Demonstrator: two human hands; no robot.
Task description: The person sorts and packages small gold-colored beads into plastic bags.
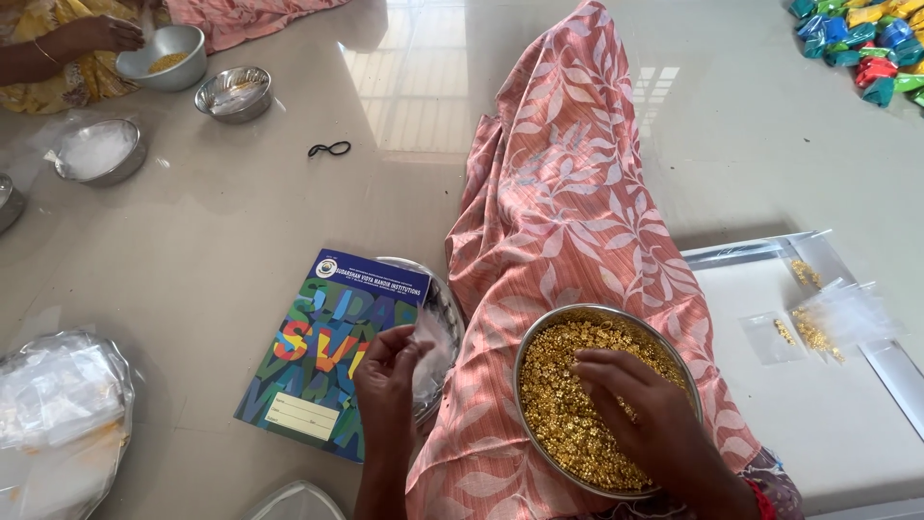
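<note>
A pale glossy floor (241,221) — a notebook (332,351) lies on it beside a leg under pink leaf-print cloth (568,231). A steel bowl (527,349) of gold beads (563,404) rests on the lap. The right hand (640,409) lies in the beads, fingers curled among them; the left hand (385,371) pinches a small clear bag (428,339) — over the notebook.

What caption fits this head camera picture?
Right hand dips into a steel bowl of gold beads on a lap.

glossy beige floor (241,241) mirrors a bright window's light (414,82).
</note>
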